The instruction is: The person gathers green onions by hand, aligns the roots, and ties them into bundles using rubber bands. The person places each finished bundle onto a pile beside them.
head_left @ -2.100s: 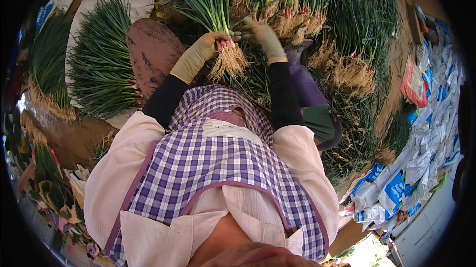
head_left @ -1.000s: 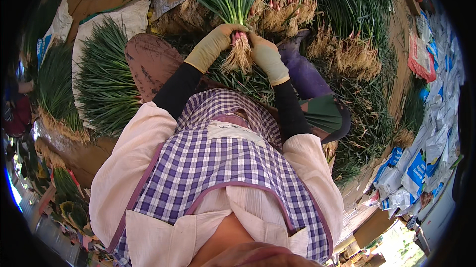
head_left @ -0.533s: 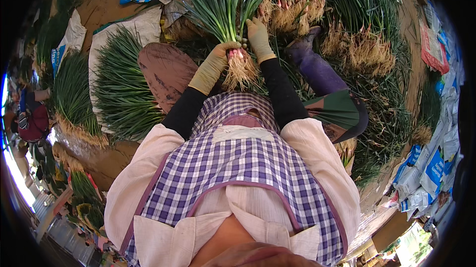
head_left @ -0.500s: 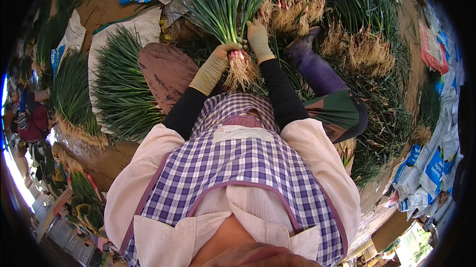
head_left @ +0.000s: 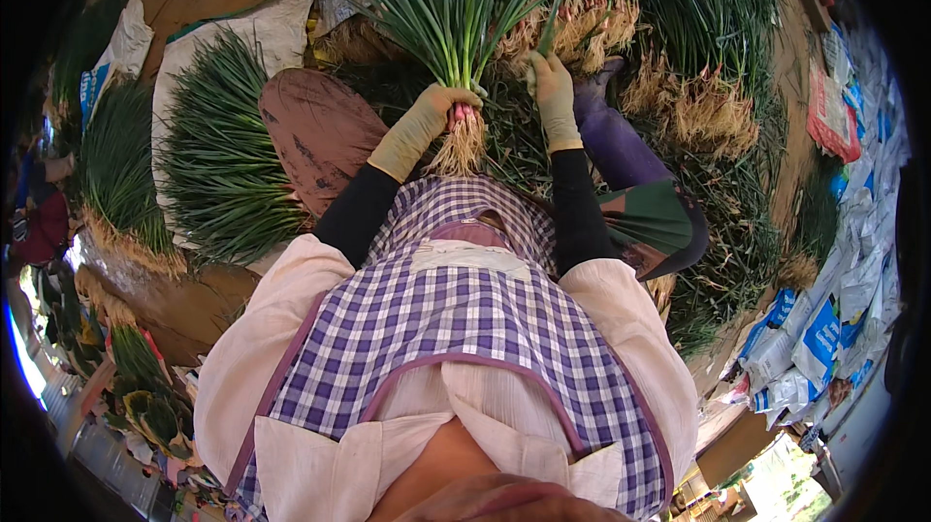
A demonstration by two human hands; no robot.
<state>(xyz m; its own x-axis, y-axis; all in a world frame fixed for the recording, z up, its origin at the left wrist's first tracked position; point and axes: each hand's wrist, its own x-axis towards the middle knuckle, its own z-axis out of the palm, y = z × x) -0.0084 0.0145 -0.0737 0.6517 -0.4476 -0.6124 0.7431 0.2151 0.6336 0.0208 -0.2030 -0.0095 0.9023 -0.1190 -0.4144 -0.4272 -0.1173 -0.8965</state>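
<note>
The gloved left hand [head_left: 438, 107] clamps a bunch of green onions [head_left: 456, 18] near its pink-white roots; at three o'clock, the gloved right hand [head_left: 553, 86] pinches one leaf.

My left hand [head_left: 427, 120] and right hand [head_left: 553, 95] lie side by side ahead of my apron [head_left: 465, 328]. The bunch of scallions [head_left: 456, 28] stands in my left hand, leaves fanning away beyond it, roots [head_left: 461, 149] hanging on my side of it. Heaped scallions [head_left: 708, 86] lie beyond and right of my right hand. Another pile [head_left: 218, 173] lies on sacking [head_left: 267, 32] left of my left hand. Sacks [head_left: 834, 299] lie far right.
</note>
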